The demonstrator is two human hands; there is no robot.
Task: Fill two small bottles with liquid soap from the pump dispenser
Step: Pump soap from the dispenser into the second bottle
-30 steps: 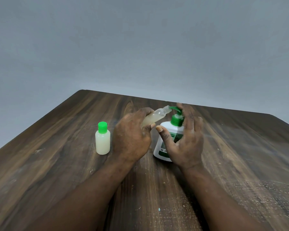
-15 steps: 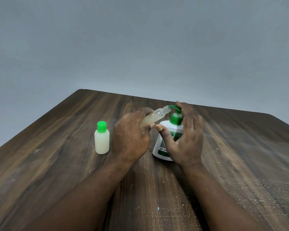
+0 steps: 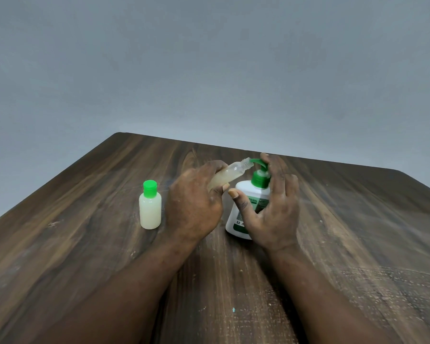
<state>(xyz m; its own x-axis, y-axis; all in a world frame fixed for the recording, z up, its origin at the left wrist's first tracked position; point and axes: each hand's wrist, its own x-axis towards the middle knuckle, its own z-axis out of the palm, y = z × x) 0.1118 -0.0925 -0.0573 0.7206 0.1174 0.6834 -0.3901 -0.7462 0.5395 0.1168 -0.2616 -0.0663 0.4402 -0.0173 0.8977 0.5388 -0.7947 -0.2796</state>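
My left hand [image 3: 194,207] grips a small uncapped clear bottle [image 3: 230,173], tilted so its open mouth meets the green spout of the pump dispenser [image 3: 248,202]. The bottle holds pale soap in its lower part. The dispenser is white with a green pump head and stands at the table's middle. My right hand [image 3: 271,207] is spread around it, straight fingers lying over the pump head, thumb in front of the body. A second small bottle [image 3: 150,206], full of pale soap and closed with a green cap, stands upright to the left.
Everything sits on a dark wooden table [image 3: 358,232] with a scuffed, speckled surface. Its far edge and rounded corners meet a plain grey wall. A tiny blue speck [image 3: 233,310] lies near the front between my forearms.
The pump head has risen a little, showing its white stem. Both hands and the tilted bottle stay in place.
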